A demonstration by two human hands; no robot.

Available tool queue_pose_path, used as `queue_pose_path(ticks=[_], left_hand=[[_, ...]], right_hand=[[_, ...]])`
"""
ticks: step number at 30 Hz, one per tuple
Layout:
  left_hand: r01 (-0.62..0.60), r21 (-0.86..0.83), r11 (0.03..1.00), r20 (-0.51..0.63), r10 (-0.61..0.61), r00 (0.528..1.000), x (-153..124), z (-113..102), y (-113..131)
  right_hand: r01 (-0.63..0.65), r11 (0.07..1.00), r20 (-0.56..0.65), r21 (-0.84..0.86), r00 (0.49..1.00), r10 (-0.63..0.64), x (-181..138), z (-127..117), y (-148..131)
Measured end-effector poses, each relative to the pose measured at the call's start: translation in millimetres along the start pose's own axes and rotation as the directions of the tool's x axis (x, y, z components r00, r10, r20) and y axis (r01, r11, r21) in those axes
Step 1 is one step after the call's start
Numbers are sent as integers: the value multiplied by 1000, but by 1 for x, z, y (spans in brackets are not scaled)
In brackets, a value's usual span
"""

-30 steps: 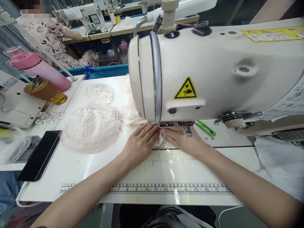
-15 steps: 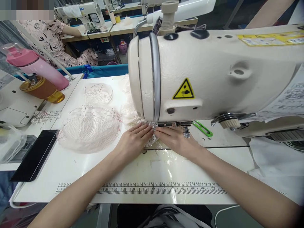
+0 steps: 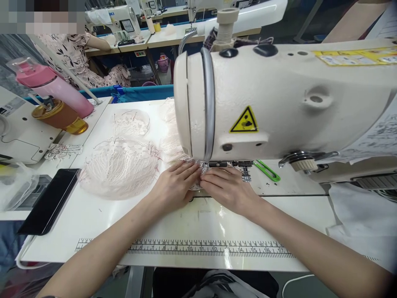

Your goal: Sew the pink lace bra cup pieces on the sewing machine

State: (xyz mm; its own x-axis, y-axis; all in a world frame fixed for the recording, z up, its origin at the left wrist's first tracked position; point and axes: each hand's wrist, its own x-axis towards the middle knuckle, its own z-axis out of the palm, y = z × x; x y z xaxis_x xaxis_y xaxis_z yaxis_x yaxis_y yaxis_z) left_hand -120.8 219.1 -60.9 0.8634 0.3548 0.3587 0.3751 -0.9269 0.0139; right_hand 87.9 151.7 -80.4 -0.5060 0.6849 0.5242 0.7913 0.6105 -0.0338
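A piece of white lace (image 3: 204, 167) lies under the presser foot area of a cream sewing machine (image 3: 263, 107). My left hand (image 3: 178, 182) rests palm down on its left side, fingers stretched out and flat. From the right, my right hand (image 3: 231, 188) reaches in with bent fingers drawn together at the lace's near edge. Its thumb is hidden, and so is most of the lace between the hands. More pale lace (image 3: 170, 142) runs back behind the left fingers. The needle cannot be seen behind the machine head.
Lace cup-shaped pieces (image 3: 120, 169) with red threads lie left on the white table (image 3: 173, 231). A green thread snipper (image 3: 267, 171) is right of the needle area. A black phone (image 3: 49, 203), an amber cup (image 3: 60, 118) and a pink bottle (image 3: 58, 89) stand left. Another person (image 3: 68, 58) sits behind.
My right hand has drawn slightly toward me, its fingers more bent and closer together. My left hand stays flat on the lace. The whole view has shifted a little.
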Motion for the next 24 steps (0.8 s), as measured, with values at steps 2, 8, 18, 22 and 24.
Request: queue_pose_path(ticks=[2,8,18,22,24], left_hand=[[9,8,1000,9,-9,1000,0,0,1],[28,45,999,-3,-28,1000,1,2,7],[65,169,983,-25,-62,998,3,9,17],[76,200,977,-46,-68,997,4,9,20],[80,215,973,-54,-70,996,5,9,21]], right_hand=[[-9,1000,0,-8,1000,9,0,-1,1],[-43,999,0,-32,999,43,0,-7,3],[-46,998,14,-49,999,47,1,-10,5],[-76,989,-3,-128,997,76,1,-14,4],[-91,981,-27,-173,996,88,1,-15,2]])
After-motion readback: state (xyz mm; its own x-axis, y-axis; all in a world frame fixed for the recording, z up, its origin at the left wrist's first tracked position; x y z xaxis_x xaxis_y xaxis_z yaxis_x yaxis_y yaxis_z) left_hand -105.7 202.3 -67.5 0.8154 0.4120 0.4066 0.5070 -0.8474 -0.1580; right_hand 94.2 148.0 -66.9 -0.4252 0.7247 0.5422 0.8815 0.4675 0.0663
